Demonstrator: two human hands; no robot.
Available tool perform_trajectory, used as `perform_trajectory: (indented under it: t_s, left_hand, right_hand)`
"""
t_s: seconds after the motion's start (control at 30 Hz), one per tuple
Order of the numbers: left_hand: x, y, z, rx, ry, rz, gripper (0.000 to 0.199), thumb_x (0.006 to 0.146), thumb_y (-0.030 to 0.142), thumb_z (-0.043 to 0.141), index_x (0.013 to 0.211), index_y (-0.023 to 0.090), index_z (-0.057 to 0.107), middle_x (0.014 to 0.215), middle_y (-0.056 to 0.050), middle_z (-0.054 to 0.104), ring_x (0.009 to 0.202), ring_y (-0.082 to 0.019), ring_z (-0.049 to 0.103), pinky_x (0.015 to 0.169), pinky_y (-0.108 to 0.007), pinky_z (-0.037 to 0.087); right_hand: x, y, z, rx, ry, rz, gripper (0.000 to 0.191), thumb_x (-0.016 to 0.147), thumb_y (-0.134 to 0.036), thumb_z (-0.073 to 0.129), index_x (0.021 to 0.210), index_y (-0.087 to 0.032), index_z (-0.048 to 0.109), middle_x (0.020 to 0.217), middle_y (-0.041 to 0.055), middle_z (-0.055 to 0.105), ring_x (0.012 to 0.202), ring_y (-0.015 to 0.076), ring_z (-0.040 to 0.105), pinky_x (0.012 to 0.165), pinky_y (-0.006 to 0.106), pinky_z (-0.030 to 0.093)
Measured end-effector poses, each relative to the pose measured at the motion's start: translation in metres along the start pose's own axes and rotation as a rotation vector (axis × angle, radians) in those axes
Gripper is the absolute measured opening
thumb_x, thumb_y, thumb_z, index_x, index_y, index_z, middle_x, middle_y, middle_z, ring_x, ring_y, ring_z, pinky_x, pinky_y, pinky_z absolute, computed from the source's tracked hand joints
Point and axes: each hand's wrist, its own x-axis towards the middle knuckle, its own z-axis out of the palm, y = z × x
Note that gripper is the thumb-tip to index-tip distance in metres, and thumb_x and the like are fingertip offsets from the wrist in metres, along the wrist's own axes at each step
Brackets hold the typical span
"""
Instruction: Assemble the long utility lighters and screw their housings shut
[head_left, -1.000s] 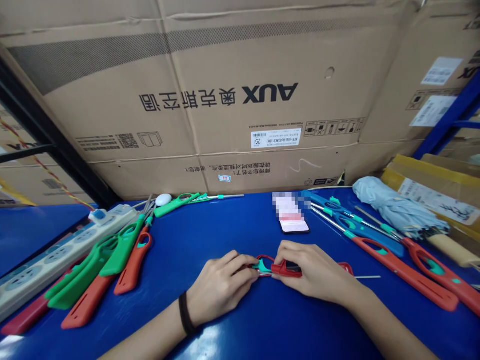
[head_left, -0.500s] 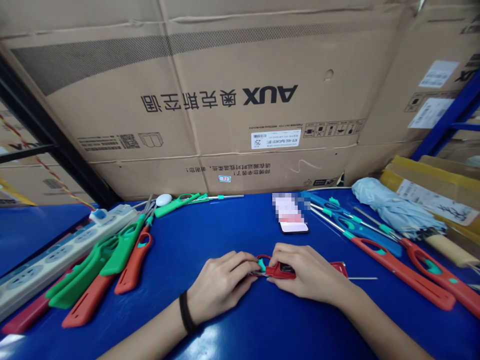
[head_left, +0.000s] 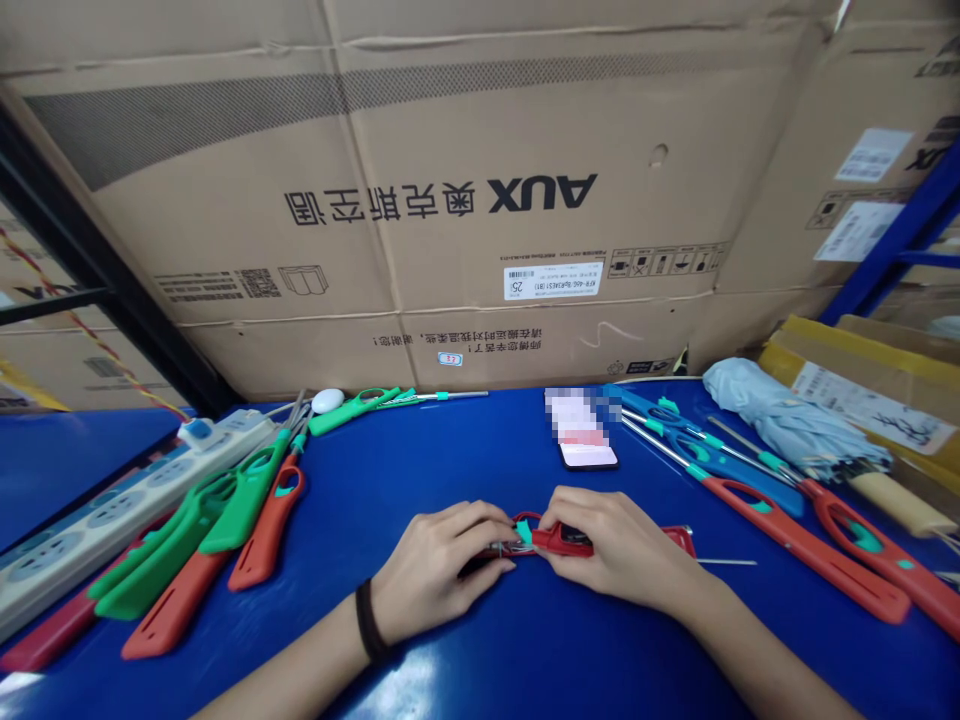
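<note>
On the blue table [head_left: 352, 480], at centre front, a red utility lighter [head_left: 564, 541] is held between both hands, its long axis lying roughly level from left to right across the view. The grip of the left hand [head_left: 441, 572] is closed around the end of the lighter where dark and metal parts show, though these are largely hidden by the fingers. The grip of the right hand [head_left: 616, 552] is closed over the red body, and the hands are almost touching. A teal tab [head_left: 523, 532] is seen between them, beside a red loop. The red body is nearer the right hand, and a red end piece [head_left: 679, 540] projects beyond its fingers; whether this is joined to the lighter cannot be told. A thin metal rod [head_left: 726, 561] is lying just to the right. A black wristband [head_left: 367, 622] is worn on the left wrist. Green lighters [head_left: 187, 530] are laid beside a power strip [head_left: 112, 520] on the left, while red-and-teal lighters [head_left: 806, 550] and blue lighters [head_left: 720, 460] are laid on the right, near a folded pale-blue umbrella [head_left: 787, 420].
</note>
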Motion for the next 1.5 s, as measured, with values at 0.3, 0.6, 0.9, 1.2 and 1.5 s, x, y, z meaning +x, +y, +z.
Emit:
perform_trajectory:
  t_s: [0.3,0.6,0.9,1.2,1.5]
  left_hand:
    - [0.001,0.001,-0.003,-0.039,-0.007,0.008,0.019,0.090,0.021,0.054,0.107,0.022,0.062,0.101,-0.004,0.067,0.088,-0.015,0.065,0.077,-0.023,0.054]
    - [0.000,-0.001,-0.004,-0.038,0.037,0.053,0.017,0.090,0.020,0.055,0.106,0.021,0.062,0.102,-0.004,0.068,0.088,-0.014,0.066,0.075,-0.021,0.054]
    - [0.000,0.000,-0.001,0.002,0.025,0.030,0.018,0.090,0.017,0.054,0.104,0.021,0.063,0.101,-0.003,0.068,0.085,-0.013,0.066,0.073,-0.022,0.053]
    - [-0.001,0.001,0.000,-0.008,-0.017,-0.008,0.020,0.091,0.019,0.053,0.106,0.025,0.064,0.102,-0.001,0.066,0.086,-0.013,0.064,0.073,-0.021,0.052]
    - [-0.002,-0.002,0.002,0.023,-0.022,0.034,0.018,0.092,0.019,0.052,0.105,0.025,0.063,0.105,-0.002,0.064,0.086,-0.014,0.063,0.071,-0.022,0.051]
  right_hand:
    - [0.002,-0.001,0.001,-0.012,0.017,0.028,0.008,0.084,-0.019,0.056,0.089,-0.022,0.062,0.087,0.0002,0.066,0.075,0.0159,0.063,0.064,0.023,0.042]
    - [-0.001,0.001,0.000,0.013,0.008,0.026,0.009,0.083,-0.019,0.057,0.089,-0.023,0.062,0.089,-0.0005,0.067,0.076,0.0155,0.063,0.064,0.023,0.041]
    - [-0.002,0.000,-0.001,0.031,-0.011,0.005,0.013,0.082,-0.016,0.056,0.090,-0.023,0.062,0.089,-0.0007,0.065,0.075,0.0146,0.061,0.065,0.022,0.040]
    - [-0.001,0.002,0.000,0.019,-0.004,-0.017,0.013,0.080,-0.014,0.057,0.088,-0.023,0.063,0.085,-0.0017,0.064,0.075,0.0140,0.059,0.064,0.022,0.038]
    - [-0.006,0.006,-0.010,0.020,0.010,0.079,0.006,0.082,-0.020,0.058,0.084,-0.024,0.063,0.086,-0.0028,0.065,0.073,0.0136,0.060,0.065,0.023,0.039]
